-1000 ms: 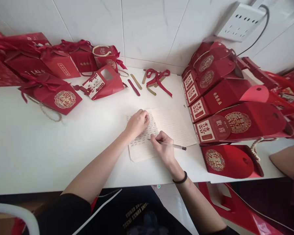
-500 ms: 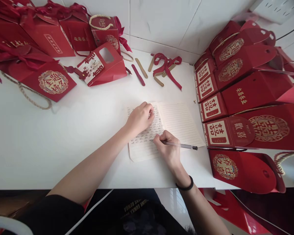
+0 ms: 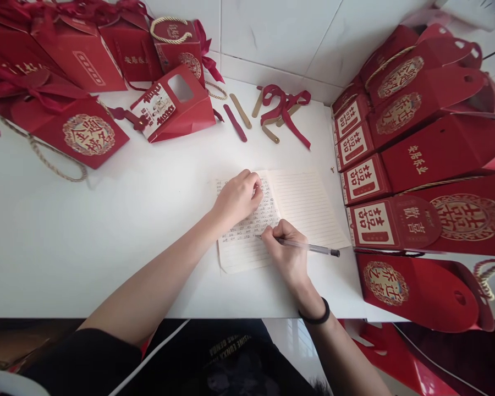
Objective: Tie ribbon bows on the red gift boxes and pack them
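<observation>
The right hand (image 3: 287, 252) is gripping the pen (image 3: 318, 248) over the notebook (image 3: 307, 206) on the white table (image 3: 140, 209), where the curled left hand (image 3: 238, 199), grip indeterminable, is lying on the written page and should be bracing it flat.

Lit softly across white tabletop (image 3: 148, 220); darkened toward 6 o'clock. Marked by glare at 4 o'clock, on red sheet (image 3: 412, 366). Softened at centre, on handwriting (image 3: 267, 208). Blurred at 2 o'clock, on socket strip (image 3: 472, 13).

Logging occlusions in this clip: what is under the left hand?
Under the left hand lies the notebook's left page; handwritten rows show around it, but any writing directly beneath is covered.
</observation>
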Tool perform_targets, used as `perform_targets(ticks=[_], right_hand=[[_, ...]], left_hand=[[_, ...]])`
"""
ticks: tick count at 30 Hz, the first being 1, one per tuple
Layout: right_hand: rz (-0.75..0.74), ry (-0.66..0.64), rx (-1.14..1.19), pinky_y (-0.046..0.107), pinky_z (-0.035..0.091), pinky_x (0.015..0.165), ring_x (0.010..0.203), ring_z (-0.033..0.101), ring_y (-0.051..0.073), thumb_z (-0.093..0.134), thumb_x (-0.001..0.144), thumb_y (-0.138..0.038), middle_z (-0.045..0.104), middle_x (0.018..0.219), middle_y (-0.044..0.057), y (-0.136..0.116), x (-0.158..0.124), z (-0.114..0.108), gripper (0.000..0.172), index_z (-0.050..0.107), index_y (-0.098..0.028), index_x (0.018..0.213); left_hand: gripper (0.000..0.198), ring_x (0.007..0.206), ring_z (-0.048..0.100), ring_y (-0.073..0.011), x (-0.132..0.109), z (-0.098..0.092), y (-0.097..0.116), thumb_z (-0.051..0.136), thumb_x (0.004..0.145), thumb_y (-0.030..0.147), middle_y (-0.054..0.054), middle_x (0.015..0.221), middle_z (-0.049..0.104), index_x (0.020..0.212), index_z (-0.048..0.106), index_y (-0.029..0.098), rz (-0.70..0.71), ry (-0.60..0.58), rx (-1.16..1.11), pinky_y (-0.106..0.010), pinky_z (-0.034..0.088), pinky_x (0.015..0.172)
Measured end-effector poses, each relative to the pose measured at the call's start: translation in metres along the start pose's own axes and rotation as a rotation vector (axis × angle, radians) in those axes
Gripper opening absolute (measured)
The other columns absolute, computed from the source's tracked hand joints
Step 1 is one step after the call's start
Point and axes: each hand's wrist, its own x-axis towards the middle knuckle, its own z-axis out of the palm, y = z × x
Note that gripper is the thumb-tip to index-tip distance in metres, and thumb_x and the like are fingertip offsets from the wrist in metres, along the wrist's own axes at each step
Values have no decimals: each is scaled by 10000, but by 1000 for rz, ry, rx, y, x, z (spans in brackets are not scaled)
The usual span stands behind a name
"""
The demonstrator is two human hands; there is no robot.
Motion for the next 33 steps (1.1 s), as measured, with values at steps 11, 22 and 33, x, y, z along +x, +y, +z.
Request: perform_targets(ticks=[11,22,33], right_hand=[[-13,-6,-14,203,217,430,469,219,69,480,738,-237,220,496,-72,-1,0,0,333,207,-209,550],[142,280,409,185,260,338,349,346,60,582,815,-418,419,531,-99,-4,9,-8,293,371,-223,757],[-252,392,-147,395,484,715,891,597,276,379,815,-402,610,969,144,36,25,-19,394,603,-161,1031]], left_hand=[[81,652,526,-132,0,0,0,481,814,141,-14,853,571,818,547,188,-13,-6,18,-258,390,563],[93,664,548,-119,-3,-2,-3,477,810,144,-11,842,586,819,561,182,33,40,-77,-244,426,605],[193,735,595,-106,-12,-16,-7,345,895,178,-26,907,625,930,527,232,49,218,-146,-266,500,646]])
